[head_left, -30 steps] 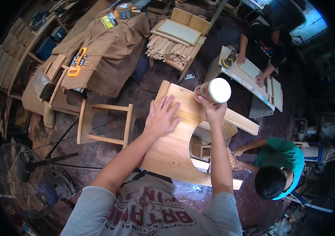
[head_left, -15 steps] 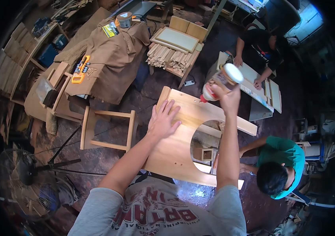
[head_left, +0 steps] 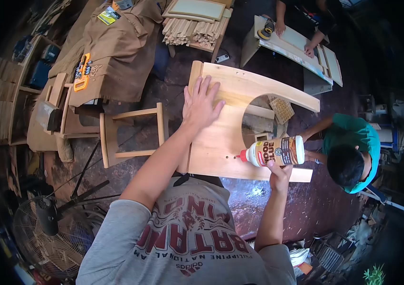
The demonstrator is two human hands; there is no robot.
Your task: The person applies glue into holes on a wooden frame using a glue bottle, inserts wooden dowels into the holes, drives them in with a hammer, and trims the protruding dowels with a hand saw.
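A pale wooden panel (head_left: 213,135) with a large curved cut-out lies in front of me. My left hand (head_left: 202,104) rests on its upper left part, palm down with fingers spread. In my right hand (head_left: 280,173) is a wood glue bottle (head_left: 280,151), tipped on its side with its red nozzle pointing left. The nozzle tip is at small drilled holes near the panel's near edge; whether it touches the wood I cannot tell. Two more small holes show near the far edge.
A wooden frame (head_left: 133,130) and a standing fan (head_left: 52,232) are to the left. Behind is a cloth-covered table (head_left: 116,61) with an orange bit case (head_left: 82,71). One person in green (head_left: 354,142) crouches right; another works at a white-topped bench (head_left: 292,45).
My right hand has brought the glue bottle from above the panel's far side down to the holes near its near edge. My left hand stays on the panel; the view has shifted.
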